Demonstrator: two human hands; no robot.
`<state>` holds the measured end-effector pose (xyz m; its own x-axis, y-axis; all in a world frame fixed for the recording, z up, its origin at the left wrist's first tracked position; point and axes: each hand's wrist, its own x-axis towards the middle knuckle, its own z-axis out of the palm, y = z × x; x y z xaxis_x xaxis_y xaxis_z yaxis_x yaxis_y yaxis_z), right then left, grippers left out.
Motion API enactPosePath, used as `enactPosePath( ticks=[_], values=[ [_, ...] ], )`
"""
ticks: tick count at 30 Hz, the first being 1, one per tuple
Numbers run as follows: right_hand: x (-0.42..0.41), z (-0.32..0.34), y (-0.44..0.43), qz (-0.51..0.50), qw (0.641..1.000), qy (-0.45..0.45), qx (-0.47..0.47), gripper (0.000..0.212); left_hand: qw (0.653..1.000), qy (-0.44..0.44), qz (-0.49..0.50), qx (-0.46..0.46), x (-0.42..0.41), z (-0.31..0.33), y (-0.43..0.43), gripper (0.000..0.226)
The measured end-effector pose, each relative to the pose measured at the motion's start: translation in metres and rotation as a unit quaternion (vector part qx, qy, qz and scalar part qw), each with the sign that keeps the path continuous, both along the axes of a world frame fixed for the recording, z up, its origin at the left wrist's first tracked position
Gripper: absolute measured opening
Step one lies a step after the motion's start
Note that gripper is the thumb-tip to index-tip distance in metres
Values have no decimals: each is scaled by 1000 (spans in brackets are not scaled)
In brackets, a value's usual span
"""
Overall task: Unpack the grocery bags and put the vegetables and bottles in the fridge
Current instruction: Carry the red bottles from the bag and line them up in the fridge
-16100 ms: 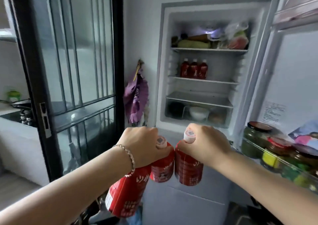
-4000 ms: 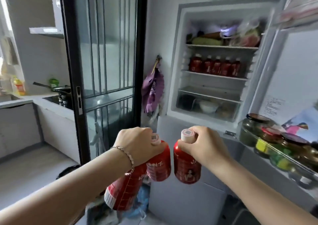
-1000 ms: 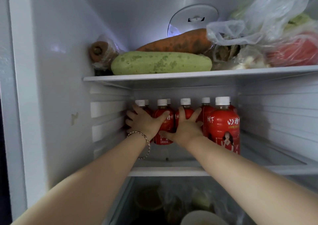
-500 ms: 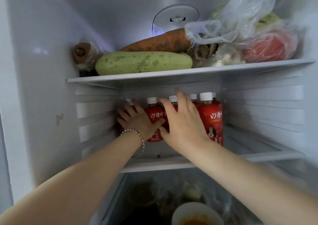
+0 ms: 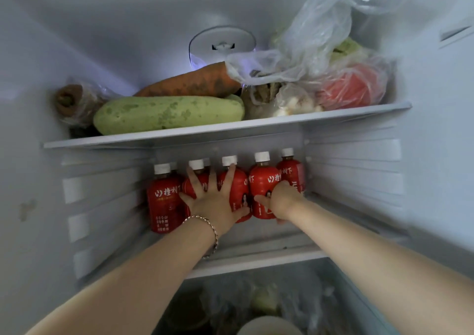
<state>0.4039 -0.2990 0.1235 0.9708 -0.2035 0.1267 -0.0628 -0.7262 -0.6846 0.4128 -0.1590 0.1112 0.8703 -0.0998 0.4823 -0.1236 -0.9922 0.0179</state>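
Inside the white fridge [image 5: 102, 52], the upper shelf [image 5: 230, 127] carries a green squash [image 5: 166, 114], a carrot [image 5: 189, 83] and bagged vegetables [image 5: 351, 88] (clear plastic). On the middle shelf [image 5: 256, 260] stand the red bottles [image 5: 164, 201] in a row. The left hand [image 5: 215, 204] is spread flat against two, and the right hand [image 5: 284, 201] is curled round one near the right end.

The row of bottles [image 5: 264, 180] stood on the middle shelf [image 5: 256, 263], toward its back. Above the row, on the upper shelf [image 5: 333, 115], a marrow [image 5: 166, 115] lay along the front edge with a carrot [image 5: 189, 83] behind it. A wrapped root [image 5: 69, 101] lay up to the left of the row and bagged vegetables [image 5: 341, 88] up to its right. The left hand [image 5: 218, 204] lay flat against the front of the row's middle bottles. The right hand [image 5: 284, 201] sat before its right end. Below the row lay a drawer [image 5: 346, 296], with a bowl [image 5: 266, 325] at its front.
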Motion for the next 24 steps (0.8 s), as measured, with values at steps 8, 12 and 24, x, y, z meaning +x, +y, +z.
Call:
enactPosePath(
  ticks=[8,12,24],
  values=[
    [-1,-3,7,15,997,-23,-70,39,999,44,13,28,-16,4,1,85],
    [-40,-11,17,0,983,-32,-183,33,992,97,1,82,-41,16,11,82],
    [-204,-13,73,317,890,-89,-315,20,997,45,19,-53,-200,4,100,23]
  ],
)
